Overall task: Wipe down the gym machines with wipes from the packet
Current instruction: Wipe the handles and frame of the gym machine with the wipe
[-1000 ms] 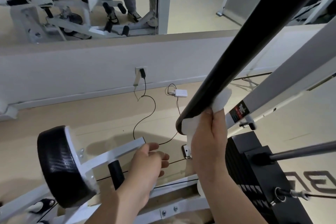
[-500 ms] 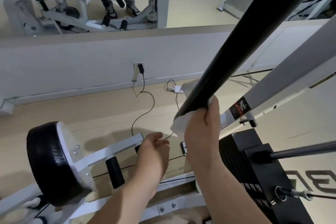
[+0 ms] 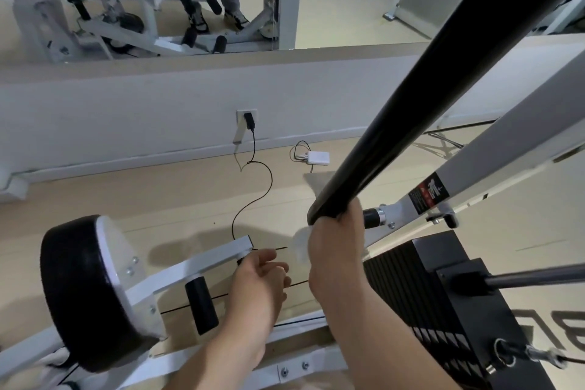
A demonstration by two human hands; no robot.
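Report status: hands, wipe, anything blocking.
Right hand grips wipe around lower end of black bar. Left hand idle, loosely curled, holding nothing. Bar above the grip unobstructed.

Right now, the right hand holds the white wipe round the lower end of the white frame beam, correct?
No: the head view shows the right hand holding the crumpled white wipe round the lower end of the long black padded bar, not the white frame beam.

We see only scraps of the wipe (image 3: 300,242) behind the right hand (image 3: 335,252) and bar (image 3: 411,104); the bar leaves the top edge; the label (image 3: 427,196) is unreadable.
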